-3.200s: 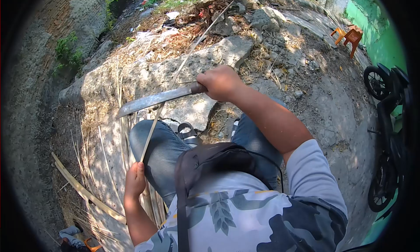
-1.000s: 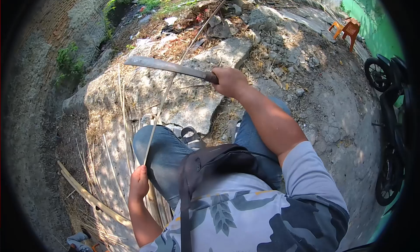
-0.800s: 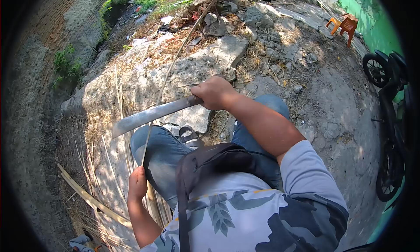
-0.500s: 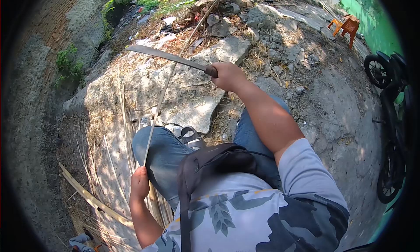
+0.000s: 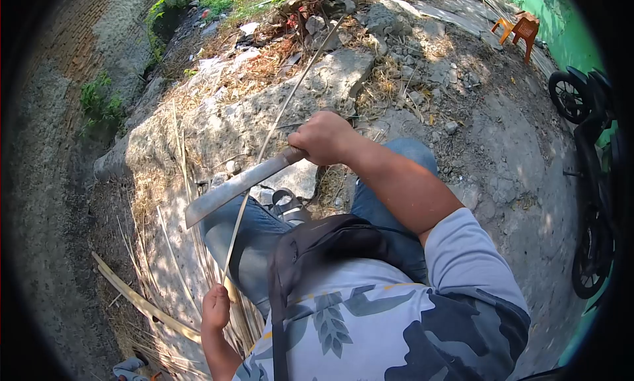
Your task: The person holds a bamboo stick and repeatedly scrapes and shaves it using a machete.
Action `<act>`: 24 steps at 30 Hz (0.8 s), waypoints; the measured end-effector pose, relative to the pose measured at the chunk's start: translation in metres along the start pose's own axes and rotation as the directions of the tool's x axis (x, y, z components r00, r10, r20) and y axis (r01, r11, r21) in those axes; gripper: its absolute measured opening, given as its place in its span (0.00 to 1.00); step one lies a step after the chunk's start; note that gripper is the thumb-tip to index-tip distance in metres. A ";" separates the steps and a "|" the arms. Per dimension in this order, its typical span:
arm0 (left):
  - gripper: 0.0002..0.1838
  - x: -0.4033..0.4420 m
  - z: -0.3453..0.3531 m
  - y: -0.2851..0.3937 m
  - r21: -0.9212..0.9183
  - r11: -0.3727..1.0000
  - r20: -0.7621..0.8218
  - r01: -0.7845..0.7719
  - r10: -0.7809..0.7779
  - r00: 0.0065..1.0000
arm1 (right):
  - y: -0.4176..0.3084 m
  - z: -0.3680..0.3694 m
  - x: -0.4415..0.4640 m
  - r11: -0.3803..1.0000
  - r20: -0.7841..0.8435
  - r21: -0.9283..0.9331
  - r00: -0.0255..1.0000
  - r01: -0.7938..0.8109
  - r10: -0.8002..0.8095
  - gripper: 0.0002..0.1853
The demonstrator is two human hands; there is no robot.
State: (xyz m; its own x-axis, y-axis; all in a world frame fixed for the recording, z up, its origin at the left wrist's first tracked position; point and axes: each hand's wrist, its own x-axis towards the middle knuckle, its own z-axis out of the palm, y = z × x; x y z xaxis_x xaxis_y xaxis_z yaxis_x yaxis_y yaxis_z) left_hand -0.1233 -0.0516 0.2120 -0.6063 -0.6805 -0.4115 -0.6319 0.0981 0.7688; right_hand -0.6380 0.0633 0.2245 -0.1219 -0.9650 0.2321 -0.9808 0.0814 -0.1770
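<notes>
My right hand (image 5: pixel 323 138) is wrapped round the handle of a machete (image 5: pixel 228 189), whose broad metal blade slants down to the left over my left knee. Between the thumb and fingers of my left hand (image 5: pixel 216 307), low beside my thigh, is the near end of a long thin bamboo strip (image 5: pixel 285 109). The strip runs up and away past my knee towards the rubble. In view the blade crosses the strip; whether they touch, I cannot tell. Several more pale strips (image 5: pixel 183 156) lie at my left.
A thick curved bamboo piece (image 5: pixel 148 306) lies on the ground at lower left. Ahead is a broken concrete slab (image 5: pixel 343 74) with rubble. An orange plastic chair (image 5: pixel 526 31) and a motorcycle (image 5: pixel 591 150) stand at right. A black bag (image 5: pixel 323 242) rests on my lap.
My right hand has come down and left, and the machete blade has swung from pointing up-left to down-left across the strip. My left hand, still holding the strip, has moved lower.
</notes>
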 end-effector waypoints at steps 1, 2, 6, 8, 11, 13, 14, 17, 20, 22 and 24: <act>0.31 -0.002 -0.002 -0.005 -0.029 0.999 0.019 0.028 -0.027 0.999 | 0.004 -0.006 -0.001 0.997 -0.007 0.025 0.997 -0.075 0.075 0.09; 0.30 -0.004 0.000 -0.006 -0.084 0.995 0.023 0.050 -0.049 0.999 | 0.011 -0.010 -0.001 0.988 -0.013 0.045 0.989 -0.148 0.149 0.09; 0.30 0.003 0.015 -0.005 -0.118 0.993 0.035 0.018 -0.014 0.999 | 0.040 -0.007 -0.003 0.923 -0.008 0.124 0.929 -0.365 0.369 0.09; 0.30 0.012 0.013 -0.006 -0.112 0.994 0.045 0.002 0.003 0.999 | 0.034 -0.013 -0.005 0.923 -0.037 0.117 0.927 -0.367 0.374 0.09; 0.30 0.015 0.011 -0.004 -0.105 0.994 0.056 0.015 -0.009 0.998 | 0.024 -0.015 -0.013 0.938 -0.050 0.089 0.939 -0.334 0.339 0.10; 0.30 0.014 0.013 -0.003 -0.127 0.992 0.061 0.023 -0.015 0.998 | 0.019 -0.012 -0.011 0.978 -0.036 0.068 0.979 -0.199 0.202 0.10; 0.30 0.014 0.013 -0.007 -0.130 0.991 0.058 0.027 -0.019 0.998 | 0.016 -0.011 -0.008 0.990 -0.030 0.061 0.991 -0.129 0.131 0.10; 0.30 0.012 0.013 -0.008 -0.104 0.995 0.034 -0.011 0.014 0.999 | 0.004 -0.011 -0.001 0.999 0.040 -0.001 0.998 -0.047 0.047 0.08; 0.30 0.013 0.017 -0.015 -0.084 0.995 0.008 -0.052 0.053 0.999 | 0.014 -0.012 -0.001 0.994 0.003 0.009 0.994 -0.107 0.107 0.08; 0.30 0.010 0.019 -0.015 -0.060 0.995 -0.005 -0.074 0.074 0.997 | 0.029 -0.016 -0.005 0.962 -0.036 0.047 0.962 -0.267 0.269 0.09; 0.30 0.014 0.025 -0.004 -0.024 0.993 -0.015 -0.117 0.116 0.993 | 0.042 -0.015 -0.008 0.914 -0.068 0.114 0.914 -0.390 0.399 0.09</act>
State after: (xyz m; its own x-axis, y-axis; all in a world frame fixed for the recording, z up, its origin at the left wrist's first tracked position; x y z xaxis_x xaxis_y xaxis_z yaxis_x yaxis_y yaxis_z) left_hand -0.1416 -0.0434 0.1905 -0.6682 -0.6755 -0.3117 -0.5450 0.1593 0.8232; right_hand -0.6803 0.0786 0.2300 -0.5131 -0.8330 0.2069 -0.8313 0.4222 -0.3615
